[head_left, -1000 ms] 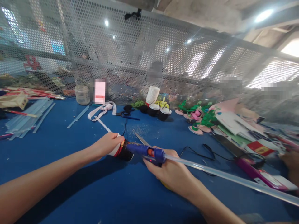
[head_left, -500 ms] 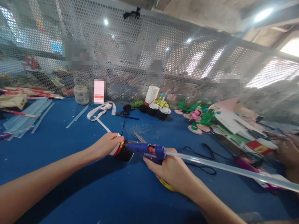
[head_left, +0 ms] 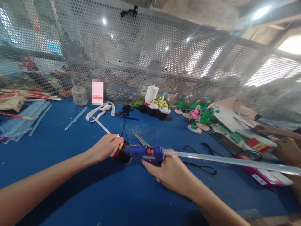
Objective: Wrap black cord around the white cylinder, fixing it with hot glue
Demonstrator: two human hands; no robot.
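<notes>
Glue gun (head_left: 141, 151) meets dark cup (head_left: 124, 156) amid clutter

The left hand (head_left: 108, 146) grips the tilted cup mid-worktop (head_left: 105, 197); the right hand (head_left: 171, 172) is closed around the gun, a scissors blade (head_left: 140, 139) jutting out behind it. A long glue stick (head_left: 223, 160) runs toward the right edge, above black cord (head_left: 202, 169) and a purple power strip (head_left: 261, 175). Pails (head_left: 164, 113) and a jar (head_left: 79, 96) line the far edge; loose glue sticks (head_left: 25, 117) fill the far left corner, papers (head_left: 230, 121) the far right.

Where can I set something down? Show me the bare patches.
Bare table lies between the left arm and right arm; another patch is bounded by the left arm, glue sticks and white ribbon. Crowded: far right with papers, along the mesh with buckets.
</notes>
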